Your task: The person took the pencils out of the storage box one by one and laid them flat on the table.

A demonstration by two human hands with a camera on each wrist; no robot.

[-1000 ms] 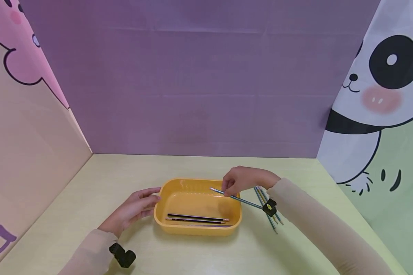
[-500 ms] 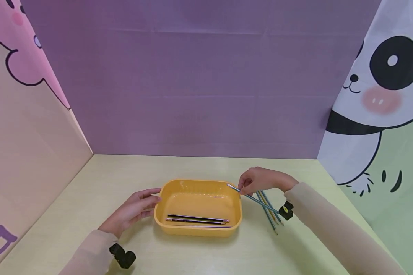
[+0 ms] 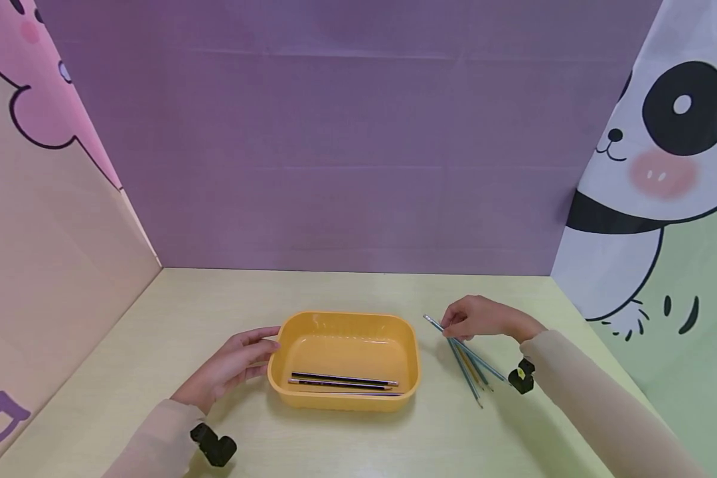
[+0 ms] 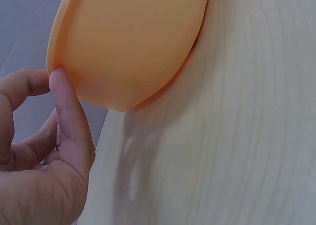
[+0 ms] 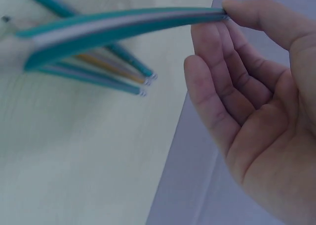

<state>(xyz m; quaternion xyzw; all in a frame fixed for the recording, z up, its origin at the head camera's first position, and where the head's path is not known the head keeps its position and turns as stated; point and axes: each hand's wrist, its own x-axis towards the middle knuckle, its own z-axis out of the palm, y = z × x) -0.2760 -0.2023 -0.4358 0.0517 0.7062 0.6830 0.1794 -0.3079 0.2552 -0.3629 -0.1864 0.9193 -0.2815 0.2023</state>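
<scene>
A yellow plastic basin (image 3: 346, 348) stands on the table with several dark-striped pencils (image 3: 343, 379) lying along its near side. At its left end my left hand (image 3: 233, 364) pinches the rim between thumb and forefinger, as the left wrist view shows. To the right of the basin, my right hand (image 3: 484, 317) holds a teal pencil (image 3: 480, 360) near its ferrule end, between thumb and fingertips. That pencil slants down to the right, raised over a small fan of other pencils (image 3: 467, 378), teal and yellow, whose sharpened points face me.
The pale wooden table (image 3: 311, 445) ends at a purple back panel (image 3: 358, 166). Side panels with cartoon animals flank it, a panda (image 3: 633, 166) on the right. Black cameras (image 3: 215, 445) sit on both wrists.
My right hand has moved right with the teal pencil, from above the basin's right end to over the loose pencils. The left hand and the basin have stayed put.
</scene>
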